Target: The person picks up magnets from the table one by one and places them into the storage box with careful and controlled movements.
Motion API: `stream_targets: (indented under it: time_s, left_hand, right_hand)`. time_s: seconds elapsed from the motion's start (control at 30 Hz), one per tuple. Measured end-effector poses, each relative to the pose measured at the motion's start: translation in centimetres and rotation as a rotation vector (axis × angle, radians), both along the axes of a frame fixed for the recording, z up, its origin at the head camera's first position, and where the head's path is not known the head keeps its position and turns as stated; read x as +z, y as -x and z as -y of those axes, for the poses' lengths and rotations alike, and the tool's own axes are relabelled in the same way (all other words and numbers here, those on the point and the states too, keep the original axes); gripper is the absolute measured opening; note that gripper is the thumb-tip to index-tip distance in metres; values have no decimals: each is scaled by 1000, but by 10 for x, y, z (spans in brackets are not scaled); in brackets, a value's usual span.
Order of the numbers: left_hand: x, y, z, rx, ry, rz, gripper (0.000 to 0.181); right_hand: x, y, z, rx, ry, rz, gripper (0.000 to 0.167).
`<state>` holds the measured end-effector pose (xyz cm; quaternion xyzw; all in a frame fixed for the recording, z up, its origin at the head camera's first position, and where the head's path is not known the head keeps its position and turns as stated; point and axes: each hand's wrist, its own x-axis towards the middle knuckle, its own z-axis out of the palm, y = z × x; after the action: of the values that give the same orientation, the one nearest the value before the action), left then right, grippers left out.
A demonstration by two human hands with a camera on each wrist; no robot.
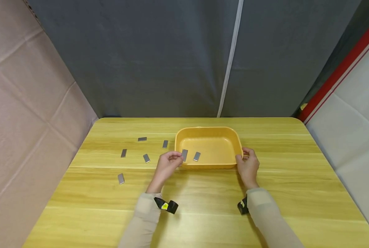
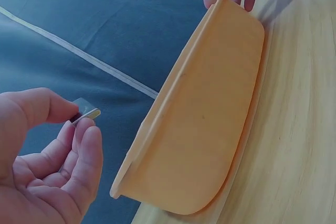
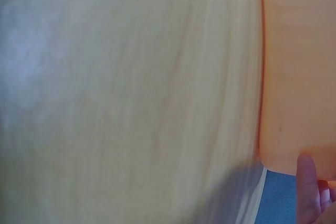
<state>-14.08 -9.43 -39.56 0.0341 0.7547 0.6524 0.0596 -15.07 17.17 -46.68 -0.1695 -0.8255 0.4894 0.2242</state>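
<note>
My left hand [image 1: 167, 168] pinches a small flat grey rectangular block [image 1: 184, 154] between thumb and fingertips, above the near left corner of a yellow plastic basin [image 1: 212, 166]. In the left wrist view the held block [image 2: 85, 112] shows a dark face and a shiny pale edge, apart from the basin wall [image 2: 202, 116]. A similar grey block [image 1: 197, 156] appears within the basin. My right hand [image 1: 248, 168] grips the basin's right end near the front corner; in the right wrist view only some fingers [image 3: 307, 190] show against its wall.
Several more grey blocks lie scattered left of the basin, among them one near the back [image 1: 142, 139], one beside the basin [image 1: 165, 144] and one nearer the front [image 1: 121, 178]. A grey curtain [image 1: 159, 62] hangs behind the wooden table [image 1: 203, 213].
</note>
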Motion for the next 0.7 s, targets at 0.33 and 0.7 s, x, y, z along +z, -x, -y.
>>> stream_targets:
  time_s: [0.33, 0.7]
  left_hand:
    - [-21, 12, -3, 18, 22, -12, 20]
    - [-20, 26, -21, -39, -6, 37, 20]
  right_hand:
    - [0, 1, 1, 5, 10, 1, 29]
    - [0, 1, 3, 6, 17, 7, 30]
